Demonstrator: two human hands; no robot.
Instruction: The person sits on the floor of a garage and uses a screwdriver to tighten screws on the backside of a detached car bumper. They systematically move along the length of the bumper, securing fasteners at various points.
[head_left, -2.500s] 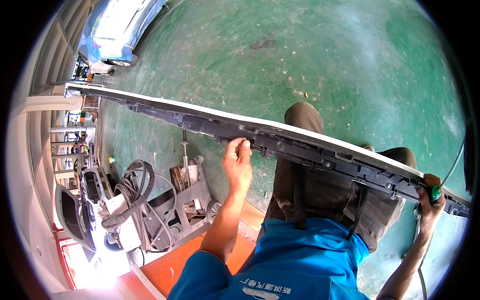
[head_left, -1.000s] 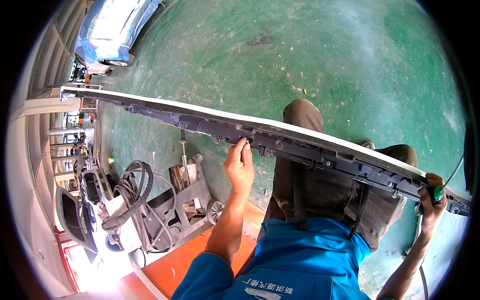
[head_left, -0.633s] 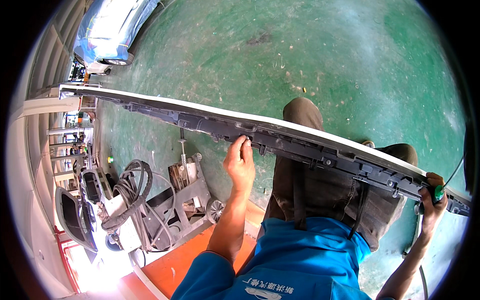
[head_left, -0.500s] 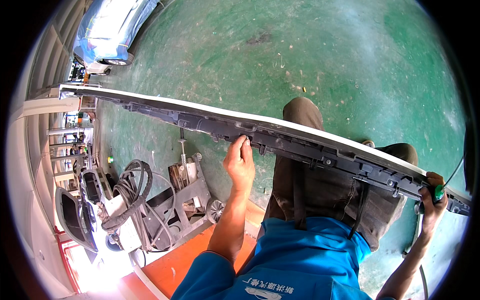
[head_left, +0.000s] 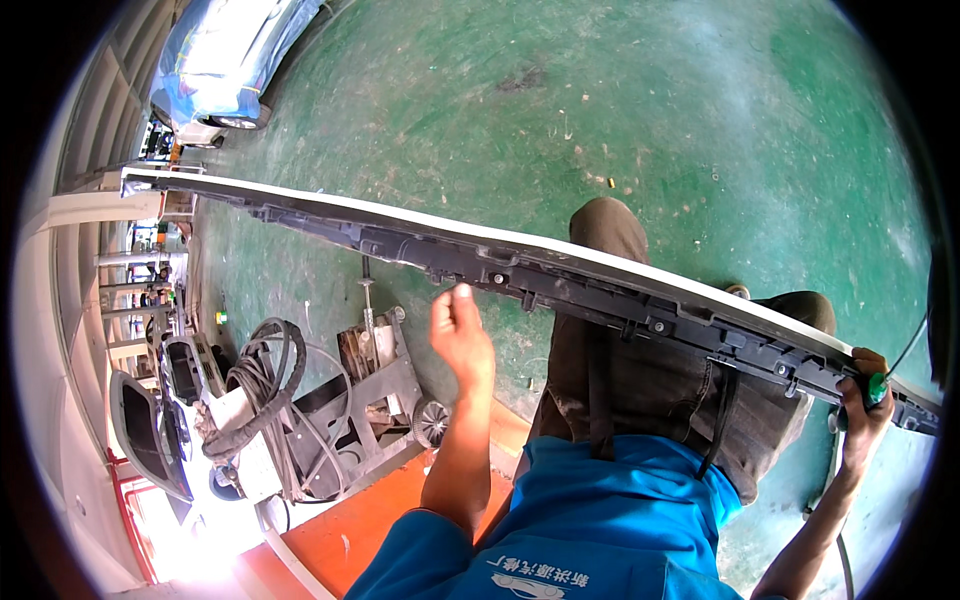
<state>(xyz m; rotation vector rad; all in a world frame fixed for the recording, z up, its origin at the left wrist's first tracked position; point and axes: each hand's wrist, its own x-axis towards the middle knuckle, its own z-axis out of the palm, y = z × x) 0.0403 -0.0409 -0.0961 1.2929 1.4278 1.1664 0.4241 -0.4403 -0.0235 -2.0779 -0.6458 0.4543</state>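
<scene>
A long black plastic trim strip [head_left: 590, 300] with a white edge [head_left: 420, 220] spans the view, slanting down to the right over my knees. Small metal fasteners [head_left: 498, 279] sit along it. My left hand [head_left: 456, 318] is curled closed just below the strip, near its middle; whatever its fingertips hold is too hidden to name. At the strip's right end, my right hand [head_left: 862, 385] is closed on a green-handled tool [head_left: 876, 387] with a thin shaft, gripping it against the strip.
A wrapped car [head_left: 215, 60] stands top left on the green floor [head_left: 700, 130]. A grey wheeled cart [head_left: 365, 420], coiled hoses [head_left: 265, 370] and a dark detached panel [head_left: 140, 420] are at left. An orange surface [head_left: 350, 530] is below, beside my knees [head_left: 605, 225].
My left hand has moved down and left from where its fingertips were on the strip, uncovering a silver fastener there. My right hand and the strip look nearly the same.
</scene>
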